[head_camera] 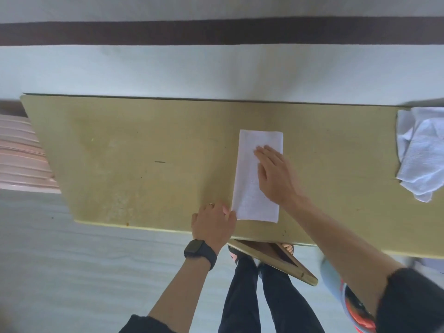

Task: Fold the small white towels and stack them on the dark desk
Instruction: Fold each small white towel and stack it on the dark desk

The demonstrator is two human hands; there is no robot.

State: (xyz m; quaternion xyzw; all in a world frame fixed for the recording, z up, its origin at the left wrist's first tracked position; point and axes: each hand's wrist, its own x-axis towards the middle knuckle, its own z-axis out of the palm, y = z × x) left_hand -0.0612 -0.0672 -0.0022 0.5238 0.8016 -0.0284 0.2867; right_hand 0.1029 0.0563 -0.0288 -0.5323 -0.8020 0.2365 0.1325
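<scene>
- Just right of centre on the surface [144, 152]: the folded towel [247, 186], a long narrow white strip running from 12 to 6 o'clock, its near end close to the front edge.
- Flat on the strip's 1 o'clock part: the right hand [276, 174], palm down, fingers straight and together, pressing the cloth and gripping nothing.
- At the strip's 7 o'clock corner: the left hand [212, 224], knuckles up, fingers curled. Cannot tell whether it is pinching the corner or only butting against it.
- Step in hand, by judgement: smoothing the strip ahead of a crosswise fold.
- To do it well: sweep with the palm flat toward 12 o'clock, away from the pinned corner, pressing out wrinkles without dragging the strip askew.
- Steady the 7 o'clock corner during the sweep, and check that both long edges line up before lifting anything.
- After that, probably: bring the 6 o'clock end up onto the 12 o'clock end, match the corners, then press the crease.
- At 3 o'clock, well apart from the strip, on the surface's right end: a heap of unfolded white towels [420, 159], crumpled and cut off by the frame edge, so impossible to count.
- No finished stack in view.
- Hidden: the layers inside the strip, its underside, and the left fingertips beneath the knuckles.
- Hard to judge: the surface reads olive-tan rather than dark, possibly from the lighting.
- At 9 o'clock: a pink ribbed object [21, 152], cropped and not identifiable.
- At 6 o'clock below the surface: a wooden frame [276, 258], only partly seen.
</scene>
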